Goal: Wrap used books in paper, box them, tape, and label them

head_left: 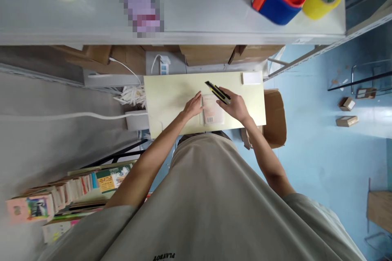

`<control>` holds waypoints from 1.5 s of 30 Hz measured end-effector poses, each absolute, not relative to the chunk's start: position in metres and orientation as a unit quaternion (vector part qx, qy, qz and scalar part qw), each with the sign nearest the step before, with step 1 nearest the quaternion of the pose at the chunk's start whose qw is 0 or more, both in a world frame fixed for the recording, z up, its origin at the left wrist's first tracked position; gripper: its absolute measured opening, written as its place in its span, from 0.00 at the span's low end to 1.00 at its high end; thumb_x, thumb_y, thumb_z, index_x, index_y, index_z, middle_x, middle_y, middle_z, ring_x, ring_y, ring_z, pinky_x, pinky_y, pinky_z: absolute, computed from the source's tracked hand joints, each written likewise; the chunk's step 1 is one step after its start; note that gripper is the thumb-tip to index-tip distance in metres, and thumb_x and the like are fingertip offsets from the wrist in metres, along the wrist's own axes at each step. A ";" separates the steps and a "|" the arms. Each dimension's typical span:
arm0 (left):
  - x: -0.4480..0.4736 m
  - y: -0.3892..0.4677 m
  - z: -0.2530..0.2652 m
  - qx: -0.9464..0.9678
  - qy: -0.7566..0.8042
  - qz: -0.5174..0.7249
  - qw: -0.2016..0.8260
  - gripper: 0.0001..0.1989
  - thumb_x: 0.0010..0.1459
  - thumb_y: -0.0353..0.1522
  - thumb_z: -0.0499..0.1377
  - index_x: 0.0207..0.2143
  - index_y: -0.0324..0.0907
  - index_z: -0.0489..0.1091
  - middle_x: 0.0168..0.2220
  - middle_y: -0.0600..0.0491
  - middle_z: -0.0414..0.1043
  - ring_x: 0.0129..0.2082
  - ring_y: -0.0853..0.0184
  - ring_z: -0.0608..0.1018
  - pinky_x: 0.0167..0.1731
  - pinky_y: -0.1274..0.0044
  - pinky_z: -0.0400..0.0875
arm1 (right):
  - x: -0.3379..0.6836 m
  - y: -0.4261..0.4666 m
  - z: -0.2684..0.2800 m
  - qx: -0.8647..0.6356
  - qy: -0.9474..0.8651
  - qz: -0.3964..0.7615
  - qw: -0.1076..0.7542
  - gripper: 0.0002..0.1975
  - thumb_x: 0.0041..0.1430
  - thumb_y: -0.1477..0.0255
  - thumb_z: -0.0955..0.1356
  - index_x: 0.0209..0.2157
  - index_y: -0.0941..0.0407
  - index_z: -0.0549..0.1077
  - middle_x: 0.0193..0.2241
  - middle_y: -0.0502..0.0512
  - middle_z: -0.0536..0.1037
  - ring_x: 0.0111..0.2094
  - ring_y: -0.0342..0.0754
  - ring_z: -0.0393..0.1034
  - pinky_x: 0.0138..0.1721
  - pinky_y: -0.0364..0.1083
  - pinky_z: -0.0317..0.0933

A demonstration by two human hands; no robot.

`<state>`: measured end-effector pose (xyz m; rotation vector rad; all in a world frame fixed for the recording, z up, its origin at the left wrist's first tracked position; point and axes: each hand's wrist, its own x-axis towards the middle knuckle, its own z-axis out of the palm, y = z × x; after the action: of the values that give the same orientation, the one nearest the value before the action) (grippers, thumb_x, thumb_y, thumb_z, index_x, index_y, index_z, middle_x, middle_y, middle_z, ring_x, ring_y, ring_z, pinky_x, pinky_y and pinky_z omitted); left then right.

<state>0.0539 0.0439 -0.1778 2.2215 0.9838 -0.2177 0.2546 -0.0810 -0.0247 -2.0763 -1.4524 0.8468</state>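
My right hand (234,105) grips a black and yellow utility knife (218,92), which points up and to the left above the pale yellow table (171,89). Under the knife lies a flat, pinkish book (213,110) with a barcode near its lower edge; it seems to be in clear plastic wrap. At the book's left edge is my left hand (193,106), fingers stretched out and holding nothing. Whether its fingertips touch the book I cannot tell.
A white box (252,78) lies at the table's back right corner. Overhead, a grey shelf (199,16) carries a red and blue tape dispenser (278,2) and tape rolls. Cardboard boxes stand behind the table; an open carton (275,118) is at the right, and stacked books (58,191) at the lower left.
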 end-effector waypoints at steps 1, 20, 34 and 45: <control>0.064 0.048 -0.163 0.859 0.380 -0.030 0.341 0.37 0.70 0.31 0.63 0.79 0.34 0.66 0.84 0.34 0.60 0.76 0.48 0.78 0.77 0.63 0.74 | 0.268 -0.070 -0.017 -0.739 -0.543 0.280 0.285 0.33 0.71 0.67 0.73 0.76 0.50 0.75 0.69 0.57 0.85 0.70 0.63 0.81 0.74 0.62 0.74; 0.143 0.107 -0.047 0.807 0.370 0.364 0.283 0.24 0.76 0.36 0.62 0.71 0.44 0.75 0.72 0.40 0.74 0.55 0.58 0.86 0.58 0.67 0.84 | 0.384 0.145 0.022 -0.756 -0.609 0.027 0.238 0.26 0.89 0.64 0.63 0.76 0.65 0.70 0.73 0.77 0.74 0.74 0.61 0.67 0.78 0.65 0.57; 0.069 -0.048 -0.223 0.616 0.615 -0.041 0.491 0.20 0.55 0.27 0.70 0.51 0.37 0.78 0.51 0.39 0.79 0.60 0.47 0.80 0.65 0.61 0.77 | 0.273 -0.110 -0.227 -0.808 -0.305 0.481 0.150 0.21 0.73 0.68 0.73 0.63 0.60 0.76 0.61 0.75 0.86 0.63 0.64 0.83 0.68 0.60 0.74; 0.102 -0.064 -0.238 0.542 0.609 -0.005 0.579 0.21 0.54 0.33 0.74 0.49 0.38 0.80 0.57 0.35 0.81 0.61 0.44 0.83 0.68 0.55 0.78 | 0.277 -0.111 -0.234 -0.735 -0.240 0.556 0.306 0.18 0.57 0.56 0.80 0.40 0.52 0.77 0.37 0.55 0.89 0.43 0.56 0.82 0.45 0.52 0.80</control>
<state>0.1022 -0.0643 -0.2380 1.2679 1.4254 -0.0109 0.2769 -0.1113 -0.2342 -1.9443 -0.6357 1.4712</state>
